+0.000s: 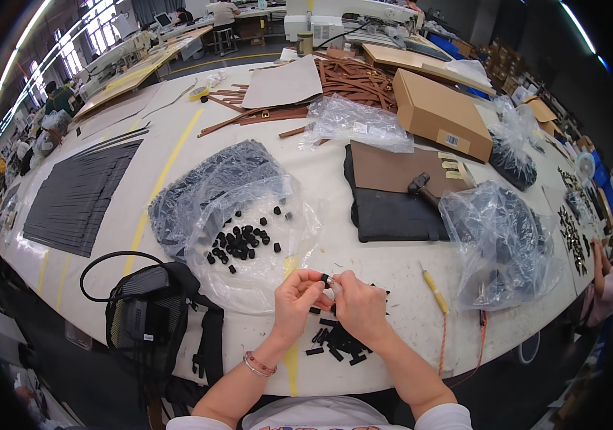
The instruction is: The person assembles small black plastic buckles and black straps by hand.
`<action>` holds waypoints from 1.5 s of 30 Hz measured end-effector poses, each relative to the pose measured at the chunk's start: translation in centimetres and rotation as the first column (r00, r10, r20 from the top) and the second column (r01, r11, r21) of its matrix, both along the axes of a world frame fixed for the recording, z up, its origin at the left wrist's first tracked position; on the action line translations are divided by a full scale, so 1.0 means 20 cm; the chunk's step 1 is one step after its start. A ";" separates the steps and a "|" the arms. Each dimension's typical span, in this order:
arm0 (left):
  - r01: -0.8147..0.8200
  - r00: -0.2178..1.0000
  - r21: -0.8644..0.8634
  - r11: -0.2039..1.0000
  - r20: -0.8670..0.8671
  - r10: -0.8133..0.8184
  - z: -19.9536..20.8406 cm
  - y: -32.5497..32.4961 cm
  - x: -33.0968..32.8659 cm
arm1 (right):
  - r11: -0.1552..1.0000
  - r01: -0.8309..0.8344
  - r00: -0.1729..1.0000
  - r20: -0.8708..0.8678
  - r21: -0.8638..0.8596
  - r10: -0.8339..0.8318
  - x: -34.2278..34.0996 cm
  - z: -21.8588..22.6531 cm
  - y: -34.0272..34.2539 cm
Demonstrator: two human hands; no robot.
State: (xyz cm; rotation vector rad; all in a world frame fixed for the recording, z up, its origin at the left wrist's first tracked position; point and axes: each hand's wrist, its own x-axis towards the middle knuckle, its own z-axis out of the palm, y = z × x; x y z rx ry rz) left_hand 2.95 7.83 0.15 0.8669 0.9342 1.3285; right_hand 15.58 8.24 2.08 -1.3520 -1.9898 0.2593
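Note:
Close together near the front of the white table, my two hands meet fingertip to fingertip. My left hand (296, 301) pinches a small black piece (326, 279). Against it press the closed fingers of my right hand (361, 307); a small pale glint shows there, too small to name. Below and between the hands lies a pile of short black strip pieces (346, 338), partly hidden by my right hand. Beyond my left hand, small black knob-like parts (238, 242) are spread on a clear plastic bag (288, 197), which is full of more black parts at its far end.
A yellow-handled tool (434, 290) with an orange cord lies right of my hands. Farther off are a hammer (421, 186), a black pad (392, 218), filled plastic bags (504, 244), a cardboard box (443, 115), brown straps (357, 82) and black strips (81, 193). A black mesh bag (152, 308) stands left.

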 end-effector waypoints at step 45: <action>0.197 0.944 0.126 0.972 -0.292 -0.154 -0.04 -0.03 -0.03 | 0.742 -0.329 0.809 -0.579 -0.585 -0.098 0.06 0.00 0.07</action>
